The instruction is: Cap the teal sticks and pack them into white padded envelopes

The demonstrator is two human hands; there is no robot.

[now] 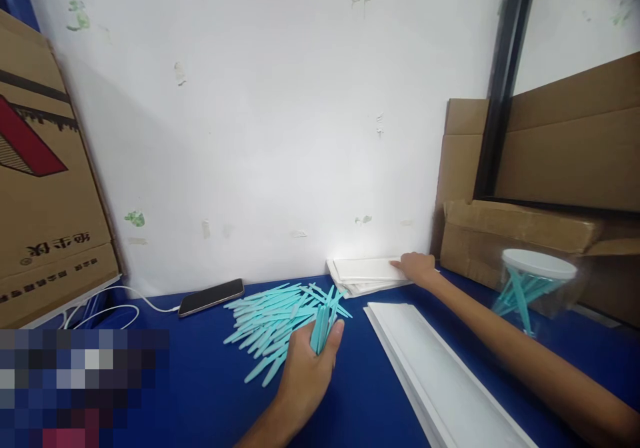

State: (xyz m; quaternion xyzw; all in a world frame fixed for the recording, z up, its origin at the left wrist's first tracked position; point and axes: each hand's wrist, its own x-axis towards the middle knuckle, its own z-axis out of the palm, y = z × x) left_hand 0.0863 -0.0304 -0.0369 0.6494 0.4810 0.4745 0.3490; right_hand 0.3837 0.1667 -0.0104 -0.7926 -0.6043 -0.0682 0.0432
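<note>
My left hand point(309, 366) is closed round a small bunch of turquoise eyebrow razors point(321, 328), held upright. Behind and left of it, a loose pile of similar razors point(273, 315) is spread on the blue table. At the wall, my right hand point(419, 268) reaches to the right end of a stack of flat white sleeves point(367, 271). Its fingers are curled at the top sleeve, thumb side toward the stack. Between my arms lies a longer stack of white sleeves point(435, 368), running toward me.
A clear tub with a white lid point(539, 263) holds more turquoise razors at the right. A phone point(211, 297) on a white cable point(145, 299) lies at the back left. Cardboard boxes stand at the left point(45, 235) and right point(520, 228). A white wall point(280, 135) closes the back.
</note>
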